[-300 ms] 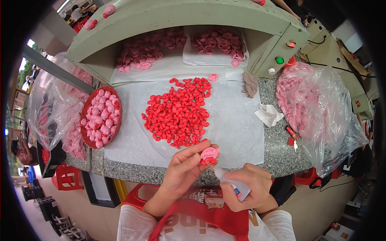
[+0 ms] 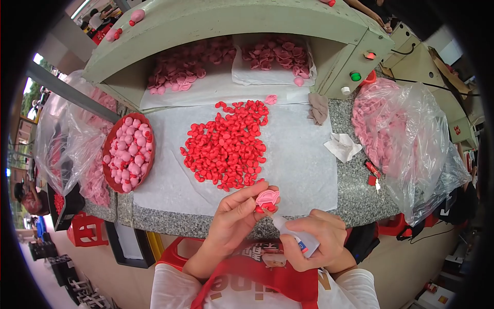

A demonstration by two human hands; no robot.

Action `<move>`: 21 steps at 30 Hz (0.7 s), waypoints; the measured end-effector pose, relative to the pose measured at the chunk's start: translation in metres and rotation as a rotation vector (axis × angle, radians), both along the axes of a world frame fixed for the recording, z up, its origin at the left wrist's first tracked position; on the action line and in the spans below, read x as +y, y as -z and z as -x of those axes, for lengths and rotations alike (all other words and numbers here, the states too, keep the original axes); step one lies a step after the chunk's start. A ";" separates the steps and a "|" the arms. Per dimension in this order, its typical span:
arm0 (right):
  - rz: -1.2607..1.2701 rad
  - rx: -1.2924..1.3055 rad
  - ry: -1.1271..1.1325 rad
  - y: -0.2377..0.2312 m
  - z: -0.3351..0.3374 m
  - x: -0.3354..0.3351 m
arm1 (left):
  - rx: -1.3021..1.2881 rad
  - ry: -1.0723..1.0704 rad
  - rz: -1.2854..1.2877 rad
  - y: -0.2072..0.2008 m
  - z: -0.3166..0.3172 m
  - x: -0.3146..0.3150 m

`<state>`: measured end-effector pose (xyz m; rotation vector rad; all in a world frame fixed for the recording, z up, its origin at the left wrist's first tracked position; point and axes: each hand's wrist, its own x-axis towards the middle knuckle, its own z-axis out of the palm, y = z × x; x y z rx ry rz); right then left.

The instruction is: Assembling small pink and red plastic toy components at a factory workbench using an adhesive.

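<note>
Between the thumb and fingers of my left hand [image 2: 230, 220] is a small cupped pink piece [image 2: 268, 197] with a red piece [image 2: 263, 209] at its lower edge. My right hand [image 2: 321, 238] is closed around a translucent squeeze bottle [image 2: 298, 239] with a narrow nozzle. The nozzle tip points up and left and reaches the red piece; whether it touches or only comes close, I cannot tell. Just beyond my left fingertips lies a wide heap of small red curved pieces [image 2: 226, 147] on a white sheet [image 2: 303, 170].
A red basket [image 2: 107, 174] of round pink-and-red pieces stands at the left. Behind, a pale green housing [image 2: 216, 26] holds many pink cups [image 2: 280, 54]. Clear bags of pink pieces [image 2: 383, 123] lie at both sides. A crumpled tissue [image 2: 342, 147] and brown cloth [image 2: 318, 108] lie to the right.
Hardly anything differs. Both hands keep the pink piece and the bottle in nearly the same place, while the whole view shifts very slightly.
</note>
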<state>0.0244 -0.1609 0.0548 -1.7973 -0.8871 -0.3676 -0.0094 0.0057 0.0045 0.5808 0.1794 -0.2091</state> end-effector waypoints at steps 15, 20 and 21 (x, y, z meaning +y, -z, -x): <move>-0.001 -0.006 0.137 0.005 -0.004 -0.018 | 0.000 0.018 0.073 0.002 -0.001 0.002; -0.005 -0.011 0.141 0.005 -0.004 -0.018 | -0.005 0.014 0.061 0.001 -0.001 0.002; -0.005 -0.014 0.139 0.005 -0.004 -0.018 | -0.008 0.016 0.060 0.001 -0.001 0.002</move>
